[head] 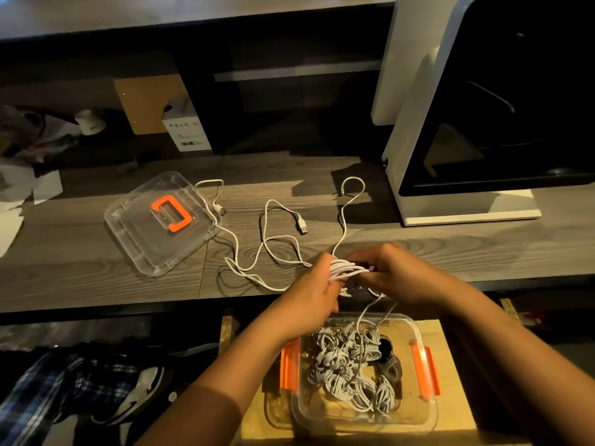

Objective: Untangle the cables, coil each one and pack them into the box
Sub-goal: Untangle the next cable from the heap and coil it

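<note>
My left hand [317, 284] grips the white coil [349, 269], held just above the surface [96, 272] at its near edge; my right hand [397, 272] pinches its wraps. Risk: crossed loose cables [264, 239] may snag, pulling the coil slack.

Two arms are showing bare from elbow to fingertip — the left grip [317, 284] and the right grip [394, 273] are both appearing as uncovered hands, and each forearm is showing unclothed.
</note>
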A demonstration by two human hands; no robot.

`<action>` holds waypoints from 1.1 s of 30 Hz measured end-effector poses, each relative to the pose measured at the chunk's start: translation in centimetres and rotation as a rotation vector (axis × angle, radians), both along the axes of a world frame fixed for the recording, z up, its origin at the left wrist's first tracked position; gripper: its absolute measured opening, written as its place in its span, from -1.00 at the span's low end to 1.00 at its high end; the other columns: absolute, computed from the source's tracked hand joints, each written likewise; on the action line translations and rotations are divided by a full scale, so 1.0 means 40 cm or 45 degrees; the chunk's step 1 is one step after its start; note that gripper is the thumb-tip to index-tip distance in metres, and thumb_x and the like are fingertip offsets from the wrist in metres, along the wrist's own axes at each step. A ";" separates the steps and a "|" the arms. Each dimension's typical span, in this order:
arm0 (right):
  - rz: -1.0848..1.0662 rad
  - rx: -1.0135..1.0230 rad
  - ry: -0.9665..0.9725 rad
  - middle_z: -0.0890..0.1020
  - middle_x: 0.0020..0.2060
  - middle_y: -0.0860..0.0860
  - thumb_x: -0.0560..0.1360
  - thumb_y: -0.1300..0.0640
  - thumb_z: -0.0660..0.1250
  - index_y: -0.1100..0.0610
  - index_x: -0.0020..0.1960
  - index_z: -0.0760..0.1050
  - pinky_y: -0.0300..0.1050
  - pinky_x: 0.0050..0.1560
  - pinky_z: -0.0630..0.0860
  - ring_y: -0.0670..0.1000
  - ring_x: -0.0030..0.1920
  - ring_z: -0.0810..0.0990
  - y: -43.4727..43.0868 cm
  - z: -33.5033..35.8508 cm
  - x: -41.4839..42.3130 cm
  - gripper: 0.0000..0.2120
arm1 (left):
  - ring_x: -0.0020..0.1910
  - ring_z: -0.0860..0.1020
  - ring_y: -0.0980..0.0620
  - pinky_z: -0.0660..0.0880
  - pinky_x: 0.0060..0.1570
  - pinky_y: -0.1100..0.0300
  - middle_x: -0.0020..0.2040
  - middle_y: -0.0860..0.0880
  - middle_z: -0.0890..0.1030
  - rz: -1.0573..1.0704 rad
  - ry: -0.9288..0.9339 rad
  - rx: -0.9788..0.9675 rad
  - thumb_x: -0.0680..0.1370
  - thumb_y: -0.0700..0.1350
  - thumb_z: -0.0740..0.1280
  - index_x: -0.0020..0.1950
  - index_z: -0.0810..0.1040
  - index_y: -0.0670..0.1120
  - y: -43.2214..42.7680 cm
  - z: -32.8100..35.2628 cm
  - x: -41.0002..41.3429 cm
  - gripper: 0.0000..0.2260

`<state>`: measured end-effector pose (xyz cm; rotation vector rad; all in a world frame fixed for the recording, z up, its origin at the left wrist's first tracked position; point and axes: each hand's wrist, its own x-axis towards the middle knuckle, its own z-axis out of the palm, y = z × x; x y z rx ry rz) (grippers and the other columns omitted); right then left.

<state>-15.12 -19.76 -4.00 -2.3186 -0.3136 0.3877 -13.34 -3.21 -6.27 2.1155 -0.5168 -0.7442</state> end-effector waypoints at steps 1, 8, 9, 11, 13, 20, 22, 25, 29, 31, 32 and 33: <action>0.012 -0.018 0.033 0.62 -0.22 -0.12 0.52 0.24 0.31 0.05 -0.01 0.61 -0.36 -0.22 0.45 -0.27 -0.21 0.56 -0.005 0.007 0.003 -0.84 | -0.29 0.45 0.08 0.40 -0.22 0.12 -0.23 -0.02 0.48 -0.061 -0.074 0.036 0.63 -0.16 0.08 0.09 0.26 -0.07 0.004 -0.002 -0.005 -0.94; -0.135 0.329 0.065 0.65 -0.18 -0.03 0.49 0.26 0.33 0.08 -0.05 0.55 -0.21 -0.14 0.54 -0.12 -0.17 0.62 -0.004 0.000 -0.003 -0.89 | -0.25 0.45 0.27 0.42 -0.14 0.25 -0.18 0.07 0.45 -0.031 -0.112 -0.244 0.63 -0.23 0.09 0.12 0.31 -0.04 0.029 -0.006 -0.012 -0.87; -0.219 0.491 0.071 0.65 -0.19 0.00 0.48 0.30 0.33 0.12 -0.06 0.54 -0.26 -0.17 0.52 -0.11 -0.19 0.63 0.001 -0.001 -0.008 -0.89 | -0.27 0.46 0.24 0.42 -0.17 0.26 -0.19 0.05 0.46 0.071 -0.051 -0.372 0.63 -0.24 0.09 0.10 0.33 -0.02 0.024 -0.007 -0.020 -0.86; -0.388 0.592 -0.013 0.65 -0.20 0.02 0.49 0.28 0.32 0.14 -0.07 0.54 -0.24 -0.17 0.53 -0.10 -0.20 0.63 0.015 -0.014 -0.017 -0.92 | -0.27 0.48 0.18 0.44 -0.22 0.26 -0.15 0.02 0.49 0.334 0.029 -0.591 0.63 -0.27 0.08 0.06 0.37 0.02 -0.003 -0.017 -0.042 -0.81; -0.476 0.437 -0.118 0.65 -0.19 -0.02 0.51 0.14 0.30 0.08 -0.06 0.55 -0.09 -0.13 0.59 -0.06 -0.16 0.63 0.039 -0.033 -0.025 -0.94 | -0.24 0.48 0.22 0.44 -0.20 0.33 -0.10 0.03 0.51 0.570 -0.058 -0.605 0.63 -0.24 0.09 0.02 0.37 0.05 -0.037 -0.031 -0.065 -0.81; -0.371 -0.019 -0.324 0.55 -0.22 -0.07 0.56 0.18 0.21 0.09 -0.08 0.49 -0.14 -0.19 0.44 -0.13 -0.20 0.50 0.032 -0.062 -0.045 -0.91 | -0.49 0.46 0.21 0.36 -0.43 0.32 -0.33 0.06 0.50 0.365 -0.136 -0.241 0.62 -0.04 0.16 0.01 0.41 0.01 -0.030 -0.022 -0.044 -0.92; -0.385 0.173 -0.239 0.57 -0.29 -0.11 0.57 0.20 0.20 0.08 -0.11 0.51 -0.18 -0.23 0.44 -0.16 -0.26 0.51 0.028 -0.066 -0.051 -0.85 | -0.56 0.44 0.15 0.34 -0.52 0.31 -0.33 0.00 0.50 0.264 -0.021 -0.212 0.62 -0.06 0.16 -0.02 0.39 -0.01 -0.026 -0.005 -0.030 -0.93; -0.277 0.298 -0.020 0.57 -0.39 -0.19 0.58 0.18 0.21 -0.08 -0.21 0.49 -0.35 -0.28 0.35 -0.24 -0.34 0.49 0.005 -0.052 -0.044 -0.75 | -0.25 0.55 -0.12 0.42 -0.31 0.18 -0.12 -0.13 0.54 0.159 -0.128 -0.021 0.62 -0.08 0.14 0.04 0.34 -0.06 -0.022 -0.013 -0.018 -0.93; -0.119 -0.173 0.141 0.54 -0.41 -0.09 0.50 0.03 0.31 0.05 -0.13 0.63 -0.33 -0.37 0.35 -0.18 -0.41 0.43 -0.069 -0.029 -0.002 -0.84 | -0.01 0.49 -0.02 0.40 -0.02 0.12 0.08 -0.12 0.53 -0.121 -0.292 0.327 0.62 -0.06 0.14 0.06 0.29 -0.05 0.011 -0.040 -0.003 -0.92; -0.106 -0.129 0.144 0.51 -0.44 -0.07 0.49 0.04 0.32 0.16 -0.08 0.65 -0.32 -0.37 0.35 -0.17 -0.42 0.40 -0.089 -0.008 0.017 -0.78 | -0.17 0.45 0.18 0.32 -0.13 0.21 -0.02 -0.01 0.53 -0.300 -0.205 0.217 0.63 -0.04 0.13 0.11 0.31 -0.09 0.005 -0.021 -0.016 -0.85; -0.112 -0.017 0.142 0.51 -0.43 -0.04 0.49 0.06 0.31 0.21 -0.09 0.65 -0.33 -0.37 0.35 -0.16 -0.42 0.41 -0.090 0.002 0.022 -0.76 | -0.27 0.42 0.28 0.31 -0.18 0.22 -0.12 0.07 0.50 -0.324 -0.154 0.097 0.63 -0.04 0.12 0.11 0.32 -0.11 -0.001 -0.005 -0.026 -0.84; -0.128 0.162 0.157 0.53 -0.41 0.00 0.48 0.07 0.29 0.24 -0.11 0.64 -0.34 -0.37 0.38 -0.14 -0.40 0.45 -0.088 0.012 0.023 -0.75 | -0.33 0.41 0.31 0.31 -0.22 0.22 -0.19 0.12 0.45 -0.287 -0.123 -0.058 0.63 -0.04 0.12 0.10 0.34 -0.11 -0.009 0.010 -0.033 -0.84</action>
